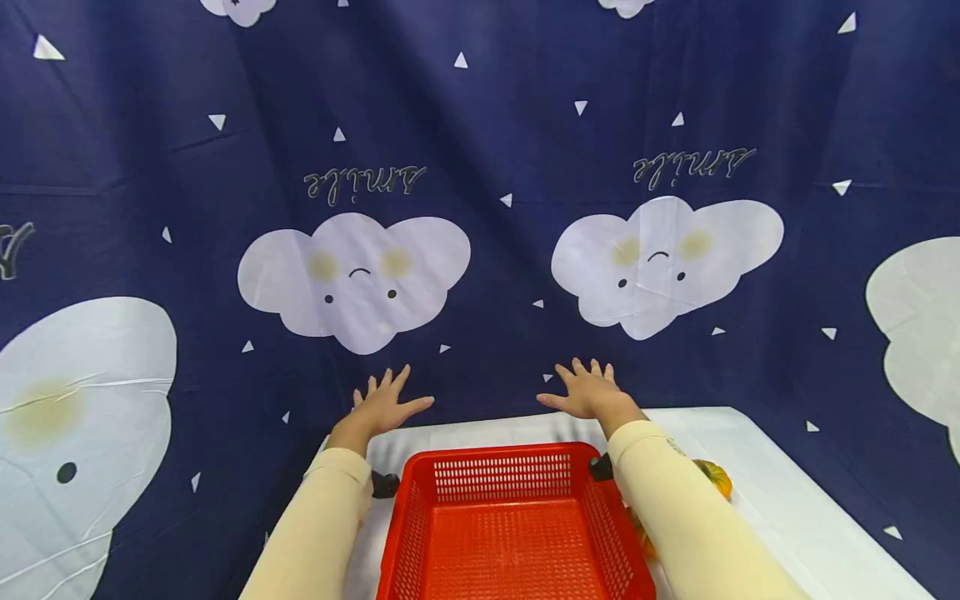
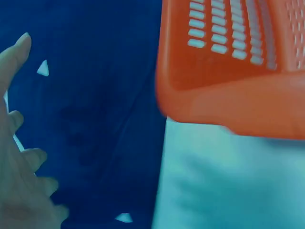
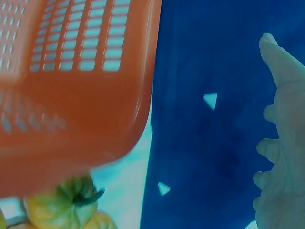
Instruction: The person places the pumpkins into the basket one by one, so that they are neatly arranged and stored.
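In the head view my left hand (image 1: 378, 408) is stretched forward with its fingers spread, past the far left corner of a red plastic basket (image 1: 506, 454). My right hand (image 1: 588, 393) reaches out likewise beyond the far right corner, fingers apart. Neither hand touches the basket or holds anything. The left wrist view has the left hand (image 2: 28, 186) at its left edge, apart from the basket (image 2: 205, 100). On the right side of the right wrist view is the right hand (image 3: 288, 138), with the basket (image 3: 119, 95) to its left. Nothing lies inside the basket where it shows.
A white table (image 1: 787, 500) bears the basket. Small orange and green pumpkins (image 1: 714, 477) lie on its right side, partly hidden by the right sleeve; one pumpkin (image 3: 64, 202) shows below the basket's rim. A dark blue curtain (image 1: 495, 292) with cloud prints hangs behind.
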The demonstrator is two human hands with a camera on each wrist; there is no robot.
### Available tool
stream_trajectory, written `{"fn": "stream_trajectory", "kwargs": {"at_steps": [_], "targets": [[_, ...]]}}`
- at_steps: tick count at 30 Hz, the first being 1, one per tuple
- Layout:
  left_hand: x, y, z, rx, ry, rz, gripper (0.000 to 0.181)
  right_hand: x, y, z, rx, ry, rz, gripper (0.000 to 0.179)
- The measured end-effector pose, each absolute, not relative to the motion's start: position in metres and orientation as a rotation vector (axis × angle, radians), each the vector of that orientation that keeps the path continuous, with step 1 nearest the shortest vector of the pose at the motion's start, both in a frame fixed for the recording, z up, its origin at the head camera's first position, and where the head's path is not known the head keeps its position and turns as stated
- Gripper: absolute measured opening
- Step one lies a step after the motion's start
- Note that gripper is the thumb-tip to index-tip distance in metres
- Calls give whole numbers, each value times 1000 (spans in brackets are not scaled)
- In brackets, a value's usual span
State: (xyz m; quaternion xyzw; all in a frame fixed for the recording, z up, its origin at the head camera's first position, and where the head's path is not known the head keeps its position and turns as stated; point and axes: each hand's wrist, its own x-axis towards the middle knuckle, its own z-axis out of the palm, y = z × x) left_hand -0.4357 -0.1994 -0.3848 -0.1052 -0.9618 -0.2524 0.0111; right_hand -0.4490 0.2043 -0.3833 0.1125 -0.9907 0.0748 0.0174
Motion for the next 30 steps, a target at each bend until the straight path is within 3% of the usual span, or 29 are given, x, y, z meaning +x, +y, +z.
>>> {"fn": "stream_trajectory", "kwargs": {"at_steps": [7, 14, 30], "targets": [[-398, -228, -448, -263, -2743, -1751, 102, -444, 245, -389, 298, -3084, 336, 94], [-373, -226, -500, -288, -2418, -2233, 83, -441, 276, -403, 203, -3120, 361, 94], [-356, -198, -533, -215, -2106, -2744, 64, -422, 295, -445, 292, -3202, 482, 96]]}}
